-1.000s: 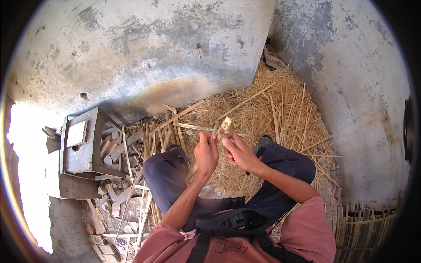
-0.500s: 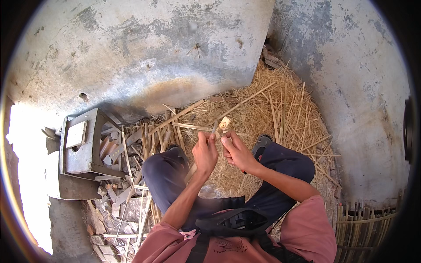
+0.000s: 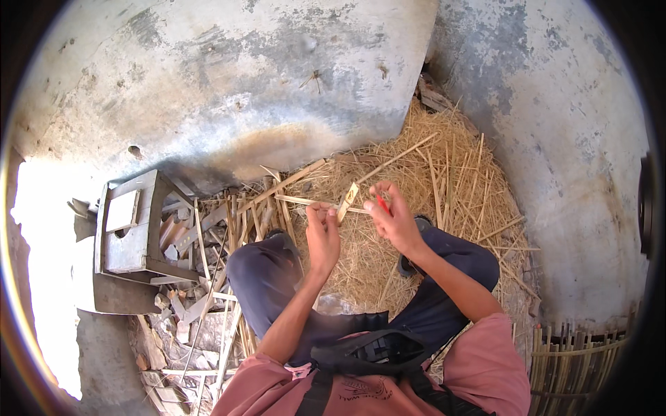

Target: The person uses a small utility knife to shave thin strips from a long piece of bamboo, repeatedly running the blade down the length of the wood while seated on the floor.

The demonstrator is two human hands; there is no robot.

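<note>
Above the knees, over a straw pile [image 3: 444, 187], a short bamboo strip [image 3: 347, 201] is pinched at its lower end by the left hand [image 3: 322, 232], fingers curled closed around it; the strip is tilted up and to the right. The right hand [image 3: 392, 218] is held just beside it, fingers bent around a small red tool [image 3: 382, 203], tip near the strip. Split bamboo sticks [image 3: 229, 229] are scattered on the floor to the left, next to a small wooden stool [image 3: 132, 229]. A woven bamboo panel [image 3: 576, 360] is seen at lower right.
</note>
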